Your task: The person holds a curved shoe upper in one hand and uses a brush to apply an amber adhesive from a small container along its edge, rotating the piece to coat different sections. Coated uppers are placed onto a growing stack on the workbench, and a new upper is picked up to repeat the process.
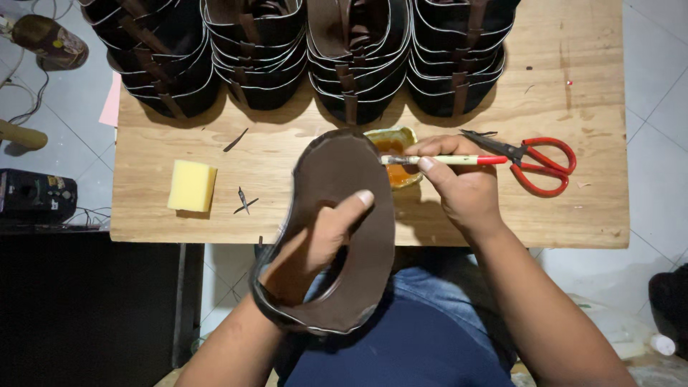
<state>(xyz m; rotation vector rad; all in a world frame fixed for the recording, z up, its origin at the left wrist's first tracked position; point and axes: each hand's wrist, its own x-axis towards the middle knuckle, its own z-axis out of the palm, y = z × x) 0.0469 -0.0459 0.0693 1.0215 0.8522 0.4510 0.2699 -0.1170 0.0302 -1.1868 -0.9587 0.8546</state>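
My left hand (315, 240) reaches through the opening of a dark brown leather shoe upper (337, 179) and holds it up flat, thumb pressed on its surface. My right hand (459, 179) grips a small brush (448, 160) with a cream and red handle. Its bristle end points left into a small dish of orange glue (398, 140), which the leather piece partly hides.
Red-handled scissors (534, 161) lie to the right on the wooden table (573, 208). A yellow sponge (191, 185) sits at the left, with leather scraps (244, 201) near it. Stacks of dark shoe uppers (301, 50) line the far edge. A black box (32, 193) stands off the table at the left.
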